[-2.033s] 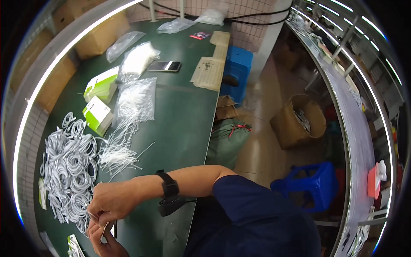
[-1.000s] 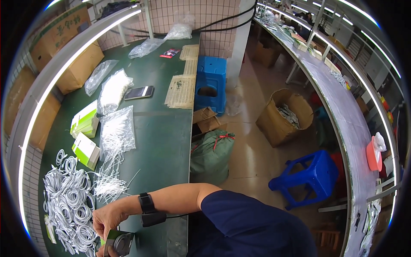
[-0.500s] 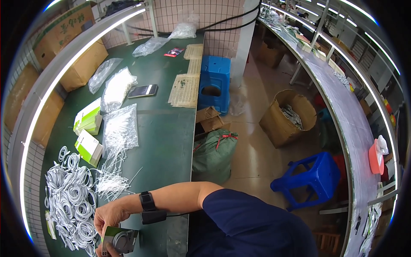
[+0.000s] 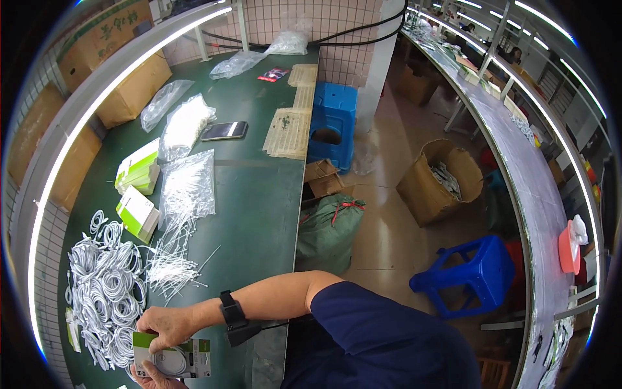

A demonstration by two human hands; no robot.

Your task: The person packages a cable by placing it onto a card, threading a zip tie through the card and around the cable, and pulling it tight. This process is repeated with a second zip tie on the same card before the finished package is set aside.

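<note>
A green and grey packaging card (image 4: 199, 358) is held face up near the lower edge, with a coiled white cable (image 4: 170, 362) lying on its front. My right hand (image 4: 167, 324) is closed on the card's upper edge, its thumb over the green part beside the coil. From below, my left hand (image 4: 154, 376) grips the lower edge with the thumb on top; its other fingers are mostly hidden. Left of both hands lies a big heap of coiled light grey cables (image 4: 107, 292). Loose white cable ties (image 4: 172, 267) spread just beyond my right hand.
Green-and-white card stacks (image 4: 138, 212) and a clear bag of ties (image 4: 188, 183) lie farther up the green table (image 4: 253, 214). A phone (image 4: 224, 131) lies beyond. On the floor to the right stand a green sack (image 4: 334, 233), a carton (image 4: 431, 194) and a blue stool (image 4: 473, 272).
The card has turned from tilted to facing up, showing more of its front and the coil. My right hand has shifted onto its upper edge. The view has moved slightly.
</note>
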